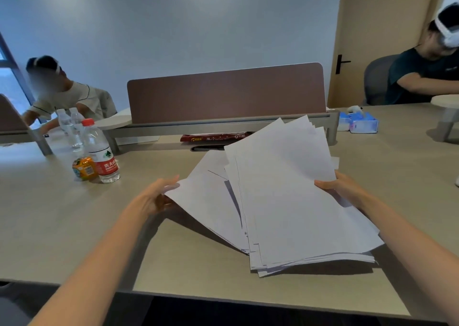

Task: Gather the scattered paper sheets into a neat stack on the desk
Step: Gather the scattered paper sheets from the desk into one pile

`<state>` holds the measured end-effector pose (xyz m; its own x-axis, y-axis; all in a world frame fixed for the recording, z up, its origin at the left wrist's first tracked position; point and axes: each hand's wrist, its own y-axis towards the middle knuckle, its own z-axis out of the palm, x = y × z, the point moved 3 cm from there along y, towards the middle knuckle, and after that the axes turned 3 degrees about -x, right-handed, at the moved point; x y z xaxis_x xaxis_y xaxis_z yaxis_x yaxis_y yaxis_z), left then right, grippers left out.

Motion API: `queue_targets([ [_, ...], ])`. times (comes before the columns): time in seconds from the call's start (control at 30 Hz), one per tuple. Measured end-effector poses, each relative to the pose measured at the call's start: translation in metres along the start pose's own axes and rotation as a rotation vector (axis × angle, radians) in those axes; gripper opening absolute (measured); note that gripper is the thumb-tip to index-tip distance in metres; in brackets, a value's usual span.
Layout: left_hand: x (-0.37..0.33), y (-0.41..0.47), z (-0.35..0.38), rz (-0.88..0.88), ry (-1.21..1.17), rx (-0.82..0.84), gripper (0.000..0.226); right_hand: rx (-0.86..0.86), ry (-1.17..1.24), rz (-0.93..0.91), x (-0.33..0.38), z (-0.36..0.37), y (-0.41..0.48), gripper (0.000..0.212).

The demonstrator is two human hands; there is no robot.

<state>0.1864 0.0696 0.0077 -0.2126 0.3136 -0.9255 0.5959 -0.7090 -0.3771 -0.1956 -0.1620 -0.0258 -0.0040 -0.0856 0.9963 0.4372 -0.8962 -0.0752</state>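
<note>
Partly curled on the paper sheets (285, 196): left hand (155, 196), right hand (340, 186).

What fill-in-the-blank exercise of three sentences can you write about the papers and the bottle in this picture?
1. The paper sheets are ____ in colour.
2. The right hand grips the sheets at their ____ edge.
3. The nearest water bottle has a ____ cap.
Missing words: white; right; red.

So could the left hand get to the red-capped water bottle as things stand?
Probably yes: bare desk lies between the left hand and the red-capped bottle, but it grips the paper sheets and must let go first.
</note>
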Motion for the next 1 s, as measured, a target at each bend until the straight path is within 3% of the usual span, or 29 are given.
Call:
queue_targets([
  [0.07, 0.014, -0.003, -0.004, -0.032, -0.280, -0.002, 0.028, 0.017, 0.001, 0.002, 0.000, 0.011, 0.003, 0.045],
  [0.2, 0.038, -0.018, 0.006, -0.094, -0.661, 0.178, 0.063, 0.063, -0.064, 0.007, 0.002, 0.031, 0.009, 0.049],
  [0.53, 0.045, -0.023, 0.023, -0.022, -0.513, 0.123, 0.032, 0.354, -0.255, 0.067, 0.009, 0.070, 0.033, 0.043],
  [0.67, 0.049, -0.026, 0.026, -0.080, -0.590, 0.197, 0.041, 0.410, -0.309, 0.084, 0.011, 0.086, 0.046, 0.050],
  [0.77, 0.053, -0.028, 0.033, -0.117, -0.598, 0.267, 0.044, 0.460, -0.375, 0.069, 0.012, 0.098, 0.055, 0.068],
  [0.9, 0.055, -0.029, 0.043, -0.149, -0.604, 0.204, 0.041, 0.442, -0.553, 0.006, 0.011, 0.114, 0.064, 0.047],
  [1.0, 0.056, -0.033, 0.052, -0.153, -0.608, 0.142, 0.027, 0.460, -0.550, 0.003, 0.009, 0.124, 0.065, 0.040],
])
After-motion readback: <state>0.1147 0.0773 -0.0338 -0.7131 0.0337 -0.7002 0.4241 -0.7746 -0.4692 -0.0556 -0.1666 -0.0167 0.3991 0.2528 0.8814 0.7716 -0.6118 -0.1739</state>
